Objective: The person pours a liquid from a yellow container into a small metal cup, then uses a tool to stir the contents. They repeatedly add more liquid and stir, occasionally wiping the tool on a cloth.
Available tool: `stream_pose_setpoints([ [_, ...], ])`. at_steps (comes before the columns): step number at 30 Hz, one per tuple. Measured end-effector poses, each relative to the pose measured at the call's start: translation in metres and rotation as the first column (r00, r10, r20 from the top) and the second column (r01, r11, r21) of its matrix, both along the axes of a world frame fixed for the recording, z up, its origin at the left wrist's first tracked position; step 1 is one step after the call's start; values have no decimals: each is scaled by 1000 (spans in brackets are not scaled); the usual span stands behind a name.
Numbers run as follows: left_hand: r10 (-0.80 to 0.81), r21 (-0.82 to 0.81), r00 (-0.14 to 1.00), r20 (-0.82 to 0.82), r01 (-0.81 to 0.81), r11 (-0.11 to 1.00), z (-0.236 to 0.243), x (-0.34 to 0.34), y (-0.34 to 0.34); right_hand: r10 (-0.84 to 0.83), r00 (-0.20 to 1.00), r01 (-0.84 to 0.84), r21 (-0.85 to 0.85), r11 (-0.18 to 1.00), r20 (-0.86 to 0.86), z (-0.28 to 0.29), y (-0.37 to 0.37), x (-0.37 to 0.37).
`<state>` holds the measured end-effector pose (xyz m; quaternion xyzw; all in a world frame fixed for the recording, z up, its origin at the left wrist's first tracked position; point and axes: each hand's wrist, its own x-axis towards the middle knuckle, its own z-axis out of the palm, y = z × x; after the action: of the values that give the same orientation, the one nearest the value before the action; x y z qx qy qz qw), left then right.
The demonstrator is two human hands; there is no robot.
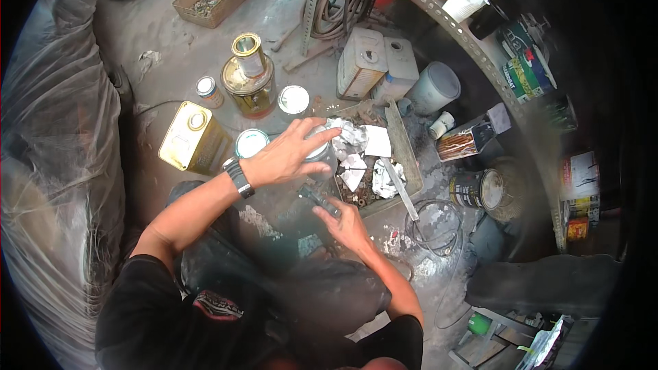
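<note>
My left hand, with a dark watch on its wrist, stretches over a greyish round tub. Its fingers are spread, and whether they touch the tub's rim I cannot tell. Lower and to the right, my right hand is closed around a short dark bar-like tool, whose exact kind does not show. Beside the left wrist is a can with a white top. Right of my left fingertips lies a shallow tray with crumpled white paper, rusty small parts and a pale flat stick.
A yellow rectangular tin stands left. Beyond it are a large paint can with a smaller one on top, and a white-topped can. Two jerrycans stand near a metal shelf. A plastic-covered object fills the left side.
</note>
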<state>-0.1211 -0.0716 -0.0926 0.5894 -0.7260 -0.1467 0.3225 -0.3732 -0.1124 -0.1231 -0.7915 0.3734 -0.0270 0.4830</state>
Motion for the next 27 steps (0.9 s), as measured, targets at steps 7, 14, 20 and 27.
stream_pose_setpoints([
  [7, 40, -111, 989, -143, -56, 992, -16, -7, -12, 0, 1000, 1, -141, 990, 7, 15, -7, -6],
  [14, 195, -291, 978, -74, -208, 934, -9, 0, -23, -50, 987, 52, 11, 999, -150, 66, -3, 34],
  [20, -94, -398, 995, 17, 93, 913, 4, -55, -14, -28, 991, 8, 149, 989, 133, 20, -46, 39],
  [27, -194, -357, 945, -265, 91, 930, -3, -67, 5, -454, 810, 423, 167, 891, 370, 1, -97, 54],
])
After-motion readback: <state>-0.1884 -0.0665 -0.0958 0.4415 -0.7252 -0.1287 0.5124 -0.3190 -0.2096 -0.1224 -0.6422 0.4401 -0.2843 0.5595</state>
